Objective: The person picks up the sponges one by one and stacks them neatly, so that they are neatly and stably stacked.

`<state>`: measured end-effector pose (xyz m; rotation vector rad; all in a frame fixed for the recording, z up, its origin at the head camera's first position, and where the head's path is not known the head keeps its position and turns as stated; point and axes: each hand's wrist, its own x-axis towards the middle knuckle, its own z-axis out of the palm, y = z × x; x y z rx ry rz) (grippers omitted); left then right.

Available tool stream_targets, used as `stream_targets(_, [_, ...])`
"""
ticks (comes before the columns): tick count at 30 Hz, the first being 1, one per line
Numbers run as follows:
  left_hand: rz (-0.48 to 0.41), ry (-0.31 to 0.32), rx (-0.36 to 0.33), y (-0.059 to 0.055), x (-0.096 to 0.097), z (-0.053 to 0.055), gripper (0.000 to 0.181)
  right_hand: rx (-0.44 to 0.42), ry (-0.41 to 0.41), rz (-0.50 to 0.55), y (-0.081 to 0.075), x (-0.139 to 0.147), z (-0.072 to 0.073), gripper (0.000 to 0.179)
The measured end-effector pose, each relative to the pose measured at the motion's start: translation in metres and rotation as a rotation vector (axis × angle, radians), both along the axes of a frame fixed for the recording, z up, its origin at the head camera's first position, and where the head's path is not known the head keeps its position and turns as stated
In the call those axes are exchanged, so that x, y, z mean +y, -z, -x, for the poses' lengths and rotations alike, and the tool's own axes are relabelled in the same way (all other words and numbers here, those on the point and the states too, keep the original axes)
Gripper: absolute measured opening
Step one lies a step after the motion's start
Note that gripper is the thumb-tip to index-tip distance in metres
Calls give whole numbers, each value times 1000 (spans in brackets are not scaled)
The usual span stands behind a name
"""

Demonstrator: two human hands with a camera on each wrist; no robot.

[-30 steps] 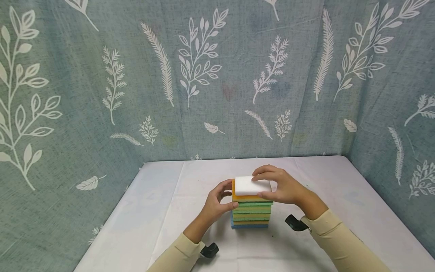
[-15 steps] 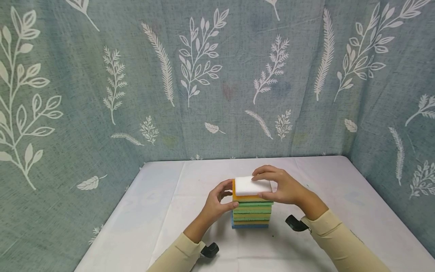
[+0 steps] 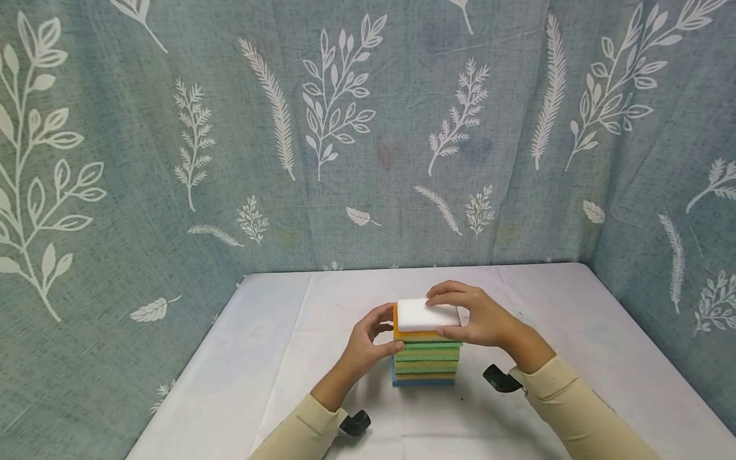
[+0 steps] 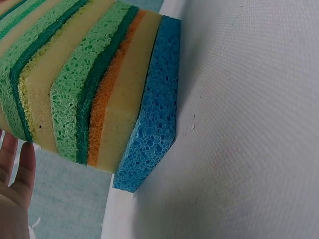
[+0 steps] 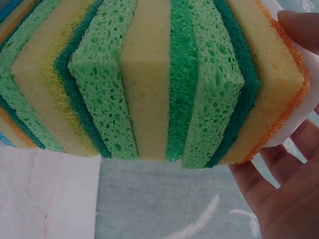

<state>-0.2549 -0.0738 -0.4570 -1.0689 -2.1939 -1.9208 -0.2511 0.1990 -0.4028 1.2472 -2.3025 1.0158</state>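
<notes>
A tall stack of sponges [image 3: 427, 358] stands on the table, flat layers in blue, cream, green and orange, seen from the side in both wrist views. The blue sponge [image 4: 158, 99] lies at the bottom, against the tabletop. On top, over the orange-faced sponge [image 5: 281, 74], sits a plain white sponge [image 3: 422, 315]. My right hand [image 3: 474, 313] grips the white sponge at its right end, thumb at the front edge and fingers over the back. With the thumb at the front corner and fingers along the left side, my left hand [image 3: 368, 335] holds the upper stack.
A white cloth covers the table [image 3: 287, 383], and a blue-grey leaf-print curtain [image 3: 356, 140] hangs behind it and along both sides. Black wrist cameras stick out from the left sleeve [image 3: 305, 431] and the right sleeve [image 3: 581, 402], low over the table.
</notes>
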Motion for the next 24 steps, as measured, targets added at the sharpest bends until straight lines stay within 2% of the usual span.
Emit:
stream_targets(9, [-10,4,-2,0,-1,1,67,-16,7,6,1,-1,1,44])
stream_targets(14, [-20,24,-1,3,-2,0,69,-41,22,6,4,1,-3,53])
stream_targets(19, [-65,51,32,5,-5,1,66,-43,61,10,7,10,-7,66])
stream_targets(24, [-119,60,84,6,-9,2,56,-52,81,34,13,24,-11,74])
